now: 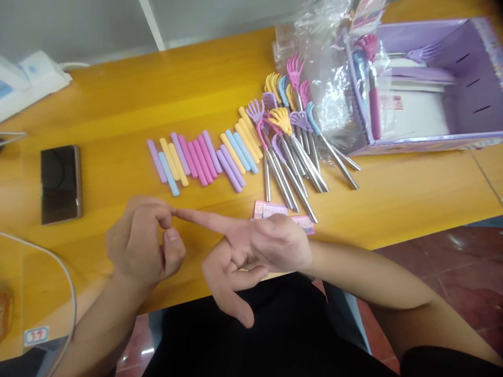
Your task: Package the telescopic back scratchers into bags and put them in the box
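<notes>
Head view: right hand's (271, 243) index met the left hand's (141, 238) bent fingertip, both loosely open, gripping nothing visible! Coloured handles (196, 163) lay unjoined just beyond those fingers, bare-shafted scratchers (308, 162) to their right; one pink scratcher (375, 112) by the box (412, 34) wore its handle

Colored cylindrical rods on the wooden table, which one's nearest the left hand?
The light blue cylindrical rod, second from the row's left end, beside the leftmost purple rod. Its lower end looks closest to the left hand; no other comes as near.
</notes>
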The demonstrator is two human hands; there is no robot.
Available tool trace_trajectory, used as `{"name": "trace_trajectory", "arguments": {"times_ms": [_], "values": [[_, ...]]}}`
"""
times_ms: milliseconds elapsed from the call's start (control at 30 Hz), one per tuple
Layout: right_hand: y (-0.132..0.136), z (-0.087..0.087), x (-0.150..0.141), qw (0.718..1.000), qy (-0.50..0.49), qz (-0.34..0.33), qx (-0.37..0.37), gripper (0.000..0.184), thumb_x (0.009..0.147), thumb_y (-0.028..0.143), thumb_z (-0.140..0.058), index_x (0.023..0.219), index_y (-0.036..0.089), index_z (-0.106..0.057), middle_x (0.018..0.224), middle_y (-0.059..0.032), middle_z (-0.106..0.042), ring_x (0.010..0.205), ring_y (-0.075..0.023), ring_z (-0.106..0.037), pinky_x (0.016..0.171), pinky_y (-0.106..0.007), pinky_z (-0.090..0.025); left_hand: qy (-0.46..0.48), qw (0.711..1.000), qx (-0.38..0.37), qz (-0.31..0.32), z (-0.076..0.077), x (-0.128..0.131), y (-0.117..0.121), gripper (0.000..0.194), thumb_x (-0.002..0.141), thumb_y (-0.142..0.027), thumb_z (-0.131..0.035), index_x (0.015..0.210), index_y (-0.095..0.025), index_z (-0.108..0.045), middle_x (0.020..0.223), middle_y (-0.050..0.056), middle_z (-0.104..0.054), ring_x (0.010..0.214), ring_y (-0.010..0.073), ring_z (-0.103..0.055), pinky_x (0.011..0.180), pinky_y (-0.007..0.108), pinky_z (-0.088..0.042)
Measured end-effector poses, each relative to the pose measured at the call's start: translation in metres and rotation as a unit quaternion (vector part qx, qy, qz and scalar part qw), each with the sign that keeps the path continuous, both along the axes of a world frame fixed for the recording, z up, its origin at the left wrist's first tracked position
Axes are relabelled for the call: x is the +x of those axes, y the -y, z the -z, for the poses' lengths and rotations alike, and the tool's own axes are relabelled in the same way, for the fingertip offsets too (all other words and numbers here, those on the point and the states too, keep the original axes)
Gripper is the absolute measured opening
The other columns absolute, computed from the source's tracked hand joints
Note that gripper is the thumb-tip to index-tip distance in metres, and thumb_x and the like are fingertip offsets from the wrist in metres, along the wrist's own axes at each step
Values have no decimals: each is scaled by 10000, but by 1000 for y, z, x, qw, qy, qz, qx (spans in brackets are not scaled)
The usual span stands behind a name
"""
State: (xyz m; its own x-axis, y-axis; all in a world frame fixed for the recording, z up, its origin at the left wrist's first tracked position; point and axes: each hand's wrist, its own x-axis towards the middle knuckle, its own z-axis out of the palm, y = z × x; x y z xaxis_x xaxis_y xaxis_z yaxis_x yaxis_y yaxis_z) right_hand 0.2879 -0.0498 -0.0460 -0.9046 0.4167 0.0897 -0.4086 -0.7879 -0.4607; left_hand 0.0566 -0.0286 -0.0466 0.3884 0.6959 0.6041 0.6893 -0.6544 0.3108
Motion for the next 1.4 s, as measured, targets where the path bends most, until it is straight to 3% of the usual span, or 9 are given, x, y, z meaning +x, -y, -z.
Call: {"name": "trace_trajectory", "arguments": {"times_ms": [167,367,600,800,867,967,1067,1267,1400], "values": [[-4,-8,0,1000,28,-10,4,726,1086,607,-211,1669,177,-171,767,1,-729,430,-115,-222,557,-313,-276,-4,998,-64,13,-5,8,-2,294,834,-165,-657,1105,-279,-647,829,-4,-692,734,190,-674,695,344,-550],[-8,-4,1,998,49,16,40,762,1071,612,-131,1673,149,-194,750,-7,-725,415,-109,-201,550,-314,-253,-22,999,-35,1,-6,9,-2,344,762,-49,-621,1028,-263,-666,842,-4,-717,729,193,-680,681,332,-551],[-9,10,-4,994,-13,49,95,742,1069,583,-162,1660,140,-244,798,-17,-738,420,-107,-202,578,-326,-288,-8,999,-32,15,-5,8,-3,283,773,-79,-643,999,-249,-652,799,-4,-678,698,182,-658,644,311,-534],[-10,10,-5,991,18,72,107,754,1067,576,-154,1623,93,-319,774,-15,-722,414,-97,-188,549,-319,-245,-10,1000,-21,1,-4,8,-4,293,781,-23,-610,974,-243,-624,828,-5,-692,713,168,-672,658,292,-539],[-10,8,-5,988,38,99,116,700,1068,569,-215,1548,105,-425,756,-1,-710,412,-90,-185,524,-308,-223,1,999,-36,-14,-4,7,-4,261,805,-40,-614,976,-238,-619,841,-5,-699,711,161,-683,656,284,-539],[-11,5,-5,970,97,184,122,338,1057,414,-465,1228,161,-610,710,46,-663,431,-74,-204,500,-283,-172,29,993,-98,-67,-2,6,-4,246,855,-103,-612,1065,-231,-622,849,-14,-710,725,158,-710,673,281,-544],[-13,5,-8,949,147,255,115,72,1008,255,-579,979,192,-597,710,55,-637,483,-72,-243,520,-266,-171,46,983,-141,-111,2,6,-5,246,886,-169,-620,1124,-227,-632,862,-19,-718,753,161,-726,721,293,-551],[-19,6,-18,928,172,314,101,122,933,256,-648,877,206,-553,795,31,-660,524,-71,-260,545,-264,-179,81,977,-161,-112,9,2,-17,253,890,-175,-633,1138,-224,-636,905,-10,-712,753,144,-698,780,297,-559],[-21,-5,-20,923,144,332,129,82,878,179,-612,830,190,-546,821,29,-690,475,-42,-228,522,-258,-158,81,981,-141,-102,11,-4,-30,229,885,-168,-616,1109,-215,-619,942,13,-673,794,165,-672,791,319,-564]]}}
